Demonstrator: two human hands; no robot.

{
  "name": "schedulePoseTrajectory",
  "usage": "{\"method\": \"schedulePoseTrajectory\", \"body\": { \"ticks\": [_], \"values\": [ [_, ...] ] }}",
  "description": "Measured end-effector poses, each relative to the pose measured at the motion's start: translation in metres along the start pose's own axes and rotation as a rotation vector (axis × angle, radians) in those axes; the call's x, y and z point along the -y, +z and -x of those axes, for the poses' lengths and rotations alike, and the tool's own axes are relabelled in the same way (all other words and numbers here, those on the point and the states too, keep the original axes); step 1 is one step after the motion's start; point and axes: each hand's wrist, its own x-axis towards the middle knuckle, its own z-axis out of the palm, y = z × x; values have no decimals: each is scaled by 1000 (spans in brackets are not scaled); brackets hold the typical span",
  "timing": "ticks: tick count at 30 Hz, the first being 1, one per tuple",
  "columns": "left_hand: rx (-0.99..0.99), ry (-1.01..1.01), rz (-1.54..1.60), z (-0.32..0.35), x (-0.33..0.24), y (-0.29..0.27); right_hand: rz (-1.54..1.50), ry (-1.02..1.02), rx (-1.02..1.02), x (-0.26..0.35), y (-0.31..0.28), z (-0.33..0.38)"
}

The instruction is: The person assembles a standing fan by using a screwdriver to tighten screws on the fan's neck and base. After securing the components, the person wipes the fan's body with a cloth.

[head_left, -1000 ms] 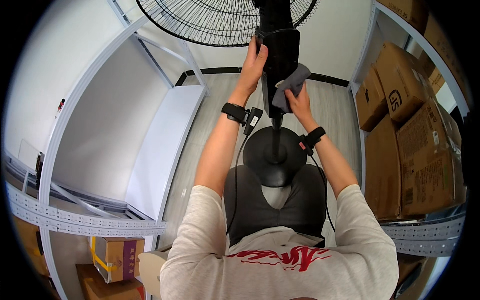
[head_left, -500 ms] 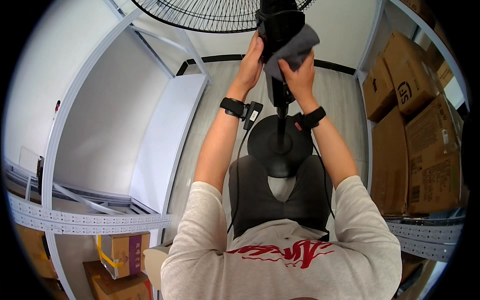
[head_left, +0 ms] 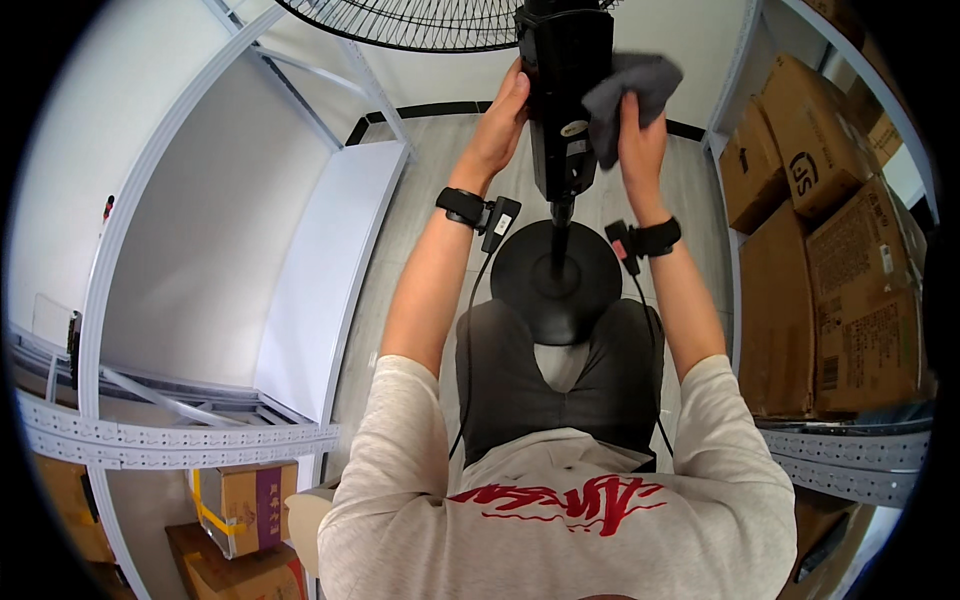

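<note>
A black pedestal fan (head_left: 558, 120) stands upright in front of me, its round base (head_left: 555, 310) on the floor near my knees. The fan's wire guard (head_left: 420, 22) is cut off by the top edge. My left hand (head_left: 500, 125) grips the left side of the black housing, with its fingers partly hidden behind it. A crumpled dark grey cloth (head_left: 640, 85) is in my right hand (head_left: 642, 150), closed around it. The cloth is at the housing's right side; whether it touches there I cannot tell.
A white metal shelf (head_left: 325, 240) runs along the left, with cardboard boxes (head_left: 245, 510) below. On the right, a rack holds several stacked brown cartons (head_left: 780, 310). Cables (head_left: 472, 340) hang from the black bands on both wrists. A wall with dark skirting (head_left: 440, 108) stands behind the fan.
My right hand has moved right with the cloth, off the front of the housing, uncovering its lower front. My left hand stays on the fan's left side.
</note>
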Motion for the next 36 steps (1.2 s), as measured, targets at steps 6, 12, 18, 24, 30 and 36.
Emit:
{"method": "schedulePoseTrajectory", "body": {
  "ticks": [6, 12, 18, 24, 30, 36],
  "values": [
    [-28, -44, 100, 9, -3, 1, 430, -418, 46, 44, 45, -8],
    [64, -55, 111, 0, -3, -4, 534, -328, 76, -18, 30, 39],
    [91, -30, 62, 0, 0, -7, 606, -152, 191, -48, 7, 90],
    [46, -37, 12, 1, 1, -5, 498, -100, 221, -39, 7, 90],
    [75, -68, 6, 1, -3, -4, 506, 106, 252, -65, -8, 119],
    [68, -80, -1, 1, -2, -4, 439, 208, 232, -75, -11, 130]
  ]
}}
